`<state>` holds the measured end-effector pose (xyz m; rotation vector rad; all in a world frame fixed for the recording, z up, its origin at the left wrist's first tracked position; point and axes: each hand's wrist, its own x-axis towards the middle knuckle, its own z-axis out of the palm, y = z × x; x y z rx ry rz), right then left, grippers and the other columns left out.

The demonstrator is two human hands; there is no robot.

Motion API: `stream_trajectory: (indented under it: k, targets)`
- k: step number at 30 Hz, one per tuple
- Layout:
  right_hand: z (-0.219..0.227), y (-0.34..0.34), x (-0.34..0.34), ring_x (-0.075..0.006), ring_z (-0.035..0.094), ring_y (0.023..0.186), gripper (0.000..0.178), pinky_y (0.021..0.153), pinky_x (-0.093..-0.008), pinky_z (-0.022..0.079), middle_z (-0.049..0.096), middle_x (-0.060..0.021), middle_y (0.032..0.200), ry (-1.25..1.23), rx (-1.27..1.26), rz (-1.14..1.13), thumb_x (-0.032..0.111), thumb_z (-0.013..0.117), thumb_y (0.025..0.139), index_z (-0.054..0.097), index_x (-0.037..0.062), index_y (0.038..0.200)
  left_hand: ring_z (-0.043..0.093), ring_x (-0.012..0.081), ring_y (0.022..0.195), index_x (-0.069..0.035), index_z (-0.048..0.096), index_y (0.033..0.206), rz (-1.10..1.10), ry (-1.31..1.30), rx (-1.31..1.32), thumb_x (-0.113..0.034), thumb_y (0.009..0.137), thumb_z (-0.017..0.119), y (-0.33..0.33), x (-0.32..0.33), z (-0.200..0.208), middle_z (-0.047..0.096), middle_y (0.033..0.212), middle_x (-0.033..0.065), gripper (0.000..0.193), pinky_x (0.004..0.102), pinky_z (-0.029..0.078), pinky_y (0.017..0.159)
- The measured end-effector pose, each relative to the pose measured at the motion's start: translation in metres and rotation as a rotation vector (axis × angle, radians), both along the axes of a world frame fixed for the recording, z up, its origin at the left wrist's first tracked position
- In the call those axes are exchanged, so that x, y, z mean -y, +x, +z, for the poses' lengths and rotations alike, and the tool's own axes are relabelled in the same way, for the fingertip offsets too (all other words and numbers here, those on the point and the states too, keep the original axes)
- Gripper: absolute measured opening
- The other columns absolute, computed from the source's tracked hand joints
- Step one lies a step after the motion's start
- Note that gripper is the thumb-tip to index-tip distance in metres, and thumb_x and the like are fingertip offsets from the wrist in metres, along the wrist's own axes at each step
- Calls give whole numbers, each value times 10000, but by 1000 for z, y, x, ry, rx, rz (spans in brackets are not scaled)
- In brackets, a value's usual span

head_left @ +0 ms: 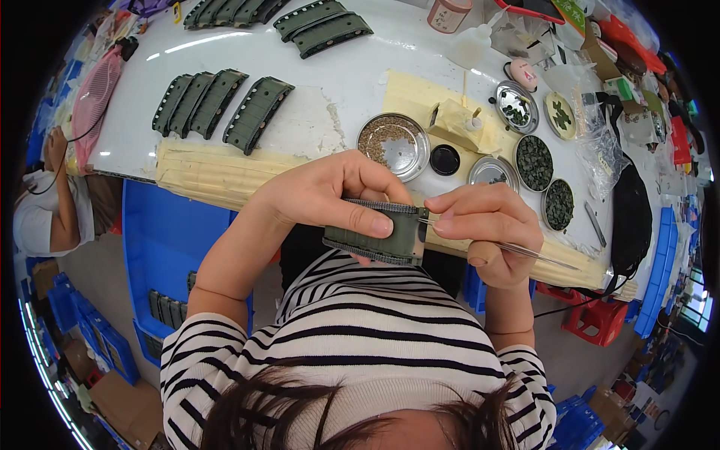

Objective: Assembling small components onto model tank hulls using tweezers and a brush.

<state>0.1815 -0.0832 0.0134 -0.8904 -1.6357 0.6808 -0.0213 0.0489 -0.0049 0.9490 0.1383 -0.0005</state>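
My left hand (341, 199) is closed round a dark green ribbed plastic part (405, 238), its thumb lying across the flat face. The part is held above the table's near edge, in front of my striped shirt. In my right hand (495, 229) is a pair of thin metal tweezers (544, 257), pinched between thumb and fingers. The tips of the tweezers meet the right end of the green part. Whether a small piece sits between those tips cannot be made out. A bandage-like wrap (486, 253) covers one right fingertip.
Similar green parts (259, 114) lie in rows on the white table (315, 90). Round metal dishes hold brown bits (382, 139) and small dark green pieces (534, 163). A black round lid (445, 160) and a tape-wrapped block (459, 126) stand nearby. Left below is a blue bin (150, 225); another person (56, 210) sits far left.
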Motion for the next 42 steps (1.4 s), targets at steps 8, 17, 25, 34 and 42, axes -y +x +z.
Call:
stream_trajectory:
  k: [8,17,25,34,42]
  targets:
    - [1,4,-3,-245,657,872,283,736,-308,522,652,-118,924,-21,-36,124,206,709,769,718,-1,962,660,131,746,97,613,1044,-57,-9,34,-57,813,691,-2,0,-5,692,932,145,289,241,554,611]
    - [-3,9,-8,-238,655,859,299,726,-313,519,656,-119,910,-22,-49,206,241,702,775,724,3,954,654,111,760,100,624,1033,-63,16,65,-42,800,702,-2,0,-9,697,914,133,283,213,525,654]
    - [-5,7,-11,-308,659,789,321,656,-347,532,625,-129,836,34,-48,237,286,657,855,717,-28,872,657,136,766,124,639,978,-91,2,-43,-24,734,735,-3,0,-2,695,873,144,301,223,509,704]
    - [-6,6,-11,-294,661,763,359,656,-349,547,628,-109,809,57,-42,233,330,656,836,718,-23,865,649,133,753,122,646,970,-93,8,-50,-23,729,737,-3,0,-2,693,870,141,296,227,503,697]
    - [-6,4,-13,-289,664,752,371,629,-347,555,630,-105,793,81,-52,255,342,641,852,718,-21,859,640,129,751,122,648,963,-112,12,-34,-18,731,734,-2,0,-3,689,867,135,285,225,496,683]
